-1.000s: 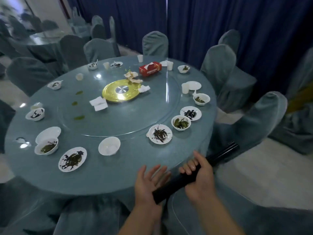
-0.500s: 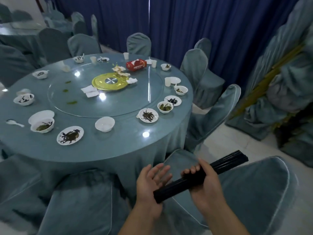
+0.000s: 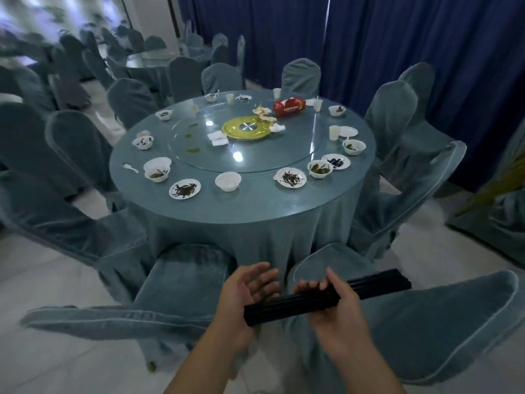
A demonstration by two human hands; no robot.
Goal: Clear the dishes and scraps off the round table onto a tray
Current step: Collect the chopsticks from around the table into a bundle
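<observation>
My right hand (image 3: 338, 305) grips a bundle of black chopsticks (image 3: 377, 285) held crosswise, low in front of me. My left hand (image 3: 244, 294) is flat, fingers spread, its palm against the bundle's left end. Beyond them stands the round table (image 3: 255, 206) with a glass turntable (image 3: 284, 157). On it sit several white bowls and small plates with dark scraps, such as an empty bowl (image 3: 228, 181), a scrap plate (image 3: 184, 189) and another plate (image 3: 291, 177). A yellow dish (image 3: 247, 128), crumpled napkins (image 3: 217, 137) and a red tissue box (image 3: 289, 106) lie near the middle. No tray is in view.
Covered chairs ring the table; two stand between me and it, one on the left (image 3: 181, 277) and one on the right (image 3: 426, 322). Blue curtains (image 3: 397, 38) hang behind. Another table with chairs (image 3: 147, 61) stands at the back left. Pale floor shows on both sides.
The view has drawn back from the table, which now lies farther off with two chairs in front. Both hands keep the chopstick bundle as before.
</observation>
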